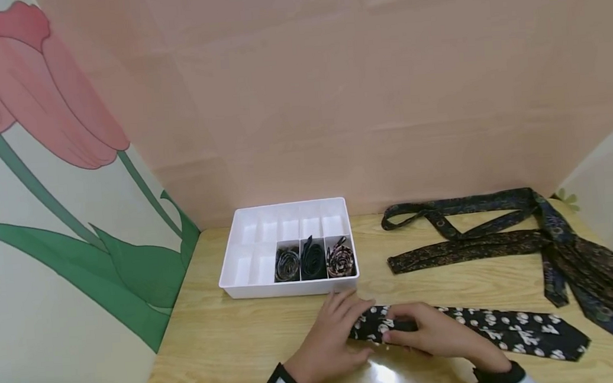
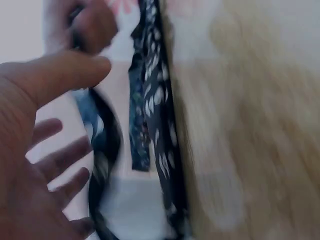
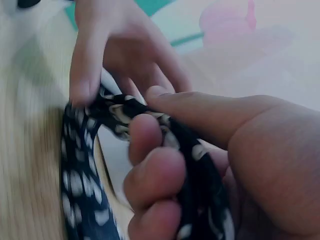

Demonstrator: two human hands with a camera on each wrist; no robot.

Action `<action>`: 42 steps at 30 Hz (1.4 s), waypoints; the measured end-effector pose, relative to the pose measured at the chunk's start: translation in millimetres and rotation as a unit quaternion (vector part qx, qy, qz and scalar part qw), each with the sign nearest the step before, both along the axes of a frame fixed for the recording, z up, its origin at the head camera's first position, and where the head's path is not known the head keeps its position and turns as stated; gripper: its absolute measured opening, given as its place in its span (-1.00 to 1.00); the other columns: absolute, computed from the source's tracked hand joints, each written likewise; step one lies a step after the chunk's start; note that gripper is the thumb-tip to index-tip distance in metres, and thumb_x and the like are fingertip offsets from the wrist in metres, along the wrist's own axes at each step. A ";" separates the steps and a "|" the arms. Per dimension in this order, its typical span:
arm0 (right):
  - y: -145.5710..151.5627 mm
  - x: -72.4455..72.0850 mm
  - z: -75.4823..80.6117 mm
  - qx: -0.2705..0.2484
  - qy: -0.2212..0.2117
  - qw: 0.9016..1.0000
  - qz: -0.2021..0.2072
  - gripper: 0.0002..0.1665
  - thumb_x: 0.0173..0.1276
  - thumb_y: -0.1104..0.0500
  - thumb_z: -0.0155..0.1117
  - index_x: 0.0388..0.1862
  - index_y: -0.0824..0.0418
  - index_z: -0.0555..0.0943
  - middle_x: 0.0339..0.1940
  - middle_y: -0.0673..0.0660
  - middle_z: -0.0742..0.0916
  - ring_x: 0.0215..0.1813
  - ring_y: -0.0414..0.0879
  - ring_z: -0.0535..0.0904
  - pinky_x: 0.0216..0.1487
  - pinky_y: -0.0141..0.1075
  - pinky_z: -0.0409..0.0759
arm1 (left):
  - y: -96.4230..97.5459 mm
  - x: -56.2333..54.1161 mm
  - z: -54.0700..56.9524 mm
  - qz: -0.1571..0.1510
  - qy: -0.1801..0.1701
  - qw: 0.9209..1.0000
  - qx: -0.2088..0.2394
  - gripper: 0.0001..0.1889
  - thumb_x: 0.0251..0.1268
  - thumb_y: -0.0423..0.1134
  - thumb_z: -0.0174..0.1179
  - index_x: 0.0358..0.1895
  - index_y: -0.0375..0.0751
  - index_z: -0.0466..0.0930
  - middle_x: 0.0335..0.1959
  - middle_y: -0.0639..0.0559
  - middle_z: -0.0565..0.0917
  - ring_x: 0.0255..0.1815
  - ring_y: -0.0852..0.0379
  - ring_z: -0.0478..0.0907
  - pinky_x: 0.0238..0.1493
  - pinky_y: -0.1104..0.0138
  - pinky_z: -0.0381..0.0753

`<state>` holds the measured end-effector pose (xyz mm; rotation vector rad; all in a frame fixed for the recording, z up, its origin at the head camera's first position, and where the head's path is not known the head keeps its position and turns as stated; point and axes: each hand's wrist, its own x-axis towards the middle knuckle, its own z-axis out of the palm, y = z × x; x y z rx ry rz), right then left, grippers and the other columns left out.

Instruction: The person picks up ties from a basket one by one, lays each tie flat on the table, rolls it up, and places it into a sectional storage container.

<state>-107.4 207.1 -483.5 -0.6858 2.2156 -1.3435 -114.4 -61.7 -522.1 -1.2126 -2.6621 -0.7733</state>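
A black necktie (image 1: 530, 331) with white figures lies across the table front, its wide end to the right. My right hand (image 1: 431, 332) pinches a folded-over length of this necktie between thumb and curled fingers, as the right wrist view shows. At the tie's left end is my left hand (image 1: 335, 339), its fingers spread. In the right wrist view the left thumb (image 3: 84, 85) rests against the fold. The left wrist view is blurred; there a loop of the tie hangs beside the spread left fingers (image 2: 65, 160).
Behind the hands stands a white divided tray (image 1: 292, 288). Three rolled neckties, one grey (image 1: 287, 265), one dark green (image 1: 313, 261) and one floral (image 1: 340, 261), fill front-right compartments. Further right lie a brown patterned necktie (image 1: 465, 251) and a dark blue one (image 1: 483, 203), overlapping.
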 end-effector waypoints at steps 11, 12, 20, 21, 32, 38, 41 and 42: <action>3.2 4.9 8.6 -0.050 -0.032 0.998 -0.010 -0.71 0.69 0.11 0.14 0.17 0.28 0.62 -0.30 0.15 0.74 -0.44 -0.22 0.62 -0.47 -0.20 0.68 | -19.1 1.5 9.6 0.121 -0.150 0.963 0.188 -0.47 0.26 -0.54 0.02 0.30 -0.17 0.55 0.21 -0.03 0.73 0.23 0.08 0.67 0.32 0.13 0.64; 9.5 5.4 5.9 -0.032 -0.028 0.998 -0.036 -0.68 0.69 0.09 0.13 0.18 0.29 0.62 -0.27 0.17 0.75 -0.40 -0.19 0.64 -0.44 -0.20 0.67 | -25.9 -0.7 9.8 0.137 -0.168 0.952 0.217 -0.49 0.28 -0.56 -0.01 0.29 -0.19 0.55 0.18 -0.05 0.73 0.20 0.06 0.67 0.31 0.13 0.64; 64.3 7.8 -24.0 0.235 0.107 0.942 -0.214 -0.65 0.48 0.00 0.43 0.15 0.11 0.71 -0.02 0.13 0.70 -0.12 -0.02 0.59 -0.21 -0.11 0.59 | -85.2 -10.8 3.0 0.277 -0.197 0.871 0.356 -0.50 0.40 -0.61 -0.10 0.28 -0.13 0.52 0.25 -0.10 0.70 0.25 0.09 0.63 0.30 0.37 0.58; 72.1 8.1 -27.9 0.268 0.120 0.931 -0.218 -0.60 0.45 -0.01 0.46 0.17 0.11 0.70 0.01 0.18 0.69 -0.08 0.06 0.59 -0.19 -0.04 0.59 | -91.8 -11.2 1.3 0.289 -0.197 0.864 0.362 -0.52 0.44 -0.60 -0.10 0.30 -0.15 0.51 0.27 -0.11 0.69 0.26 0.11 0.62 0.30 0.39 0.57; 111.4 12.8 -48.8 0.362 0.141 0.887 -0.249 -0.51 0.31 -0.06 0.58 0.14 0.10 0.71 0.08 0.38 0.65 0.01 0.32 0.51 -0.06 0.26 0.50 | -143.7 -14.5 -14.8 0.397 -0.225 0.826 0.331 -0.56 0.53 -0.43 0.09 0.39 -0.10 0.40 0.12 -0.13 0.71 0.02 0.12 0.60 0.02 0.38 0.57; 128.3 19.4 -50.0 0.365 0.145 0.875 -0.284 -0.54 0.44 -0.11 0.43 0.09 0.20 0.73 0.03 0.42 0.70 0.00 0.37 0.51 0.05 0.36 0.42 | -160.0 -14.7 -15.4 0.418 -0.208 0.831 0.303 -0.58 0.47 -0.46 0.14 0.34 -0.27 0.46 0.10 -0.23 0.70 0.12 -0.06 0.66 0.07 0.42 0.62; 140.9 25.1 -53.7 0.391 0.150 0.846 -0.330 -0.61 0.45 0.02 0.42 0.05 0.29 0.72 -0.01 0.50 0.67 0.02 0.43 0.49 0.12 0.43 0.36 | -165.5 -13.3 -15.5 0.422 -0.231 0.818 0.315 -0.58 0.52 -0.46 0.03 0.38 -0.31 0.40 0.19 -0.32 0.67 0.13 -0.08 0.68 -0.05 0.43 0.61; 145.3 27.4 -56.3 0.406 0.148 0.832 -0.346 -0.61 0.43 0.05 0.43 0.05 0.33 0.71 0.01 0.54 0.64 0.05 0.45 0.47 0.15 0.44 0.34 | -166.8 -12.9 -15.8 0.422 -0.247 0.808 0.328 -0.57 0.54 -0.46 -0.02 0.41 -0.29 0.37 0.22 -0.33 0.65 0.11 -0.07 0.69 -0.10 0.42 0.62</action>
